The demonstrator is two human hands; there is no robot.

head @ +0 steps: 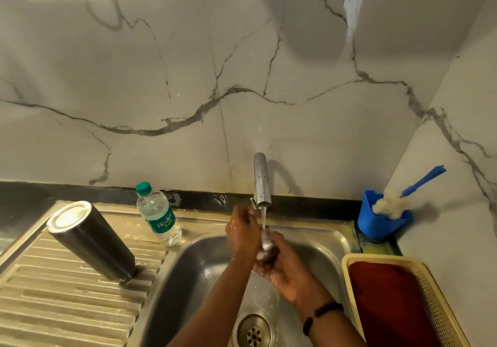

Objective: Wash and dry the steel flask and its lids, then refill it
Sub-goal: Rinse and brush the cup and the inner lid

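Note:
The dark steel flask (92, 241) stands upside down on the ribbed drainboard (53, 298), left of the sink. Water runs from the tap (261, 182). Over the sink bowl (199, 263), my right hand (285, 271) holds a small dark lid (266, 252) under the stream, and water foams on it. My left hand (240, 229) is wet and reaches up beside the stream to the tap's base, fingertips near the small lever. Whether those fingers grip the lever is blurred.
A sealed plastic water bottle (158, 216) with a green cap stands at the sink's back left corner. A blue holder (376, 220) with a bottle brush (390, 204) sits back right. A cream basket (433, 287) with a red cloth (387, 301) lies at the right.

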